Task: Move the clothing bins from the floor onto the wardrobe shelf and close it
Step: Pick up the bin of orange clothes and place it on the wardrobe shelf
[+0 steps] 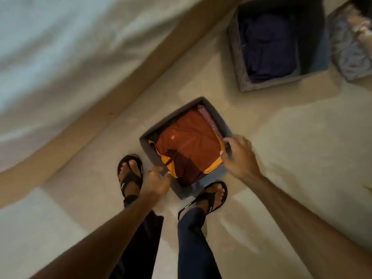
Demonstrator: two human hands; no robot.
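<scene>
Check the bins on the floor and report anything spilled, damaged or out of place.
Nothing stands out. The grey bin sits flat with its orange clothes folded inside; the dark bin beyond it also holds its clothing. The frame is blurred.

Both arms are bare, no sleeves, watch or rings that I can spot. Dark trousers [191, 244], maybe navy, hard to tell in this light. Black flip-flop sandals, left sandal [130, 176] and right sandal [205, 198], with small white lettering along the straps.
</scene>
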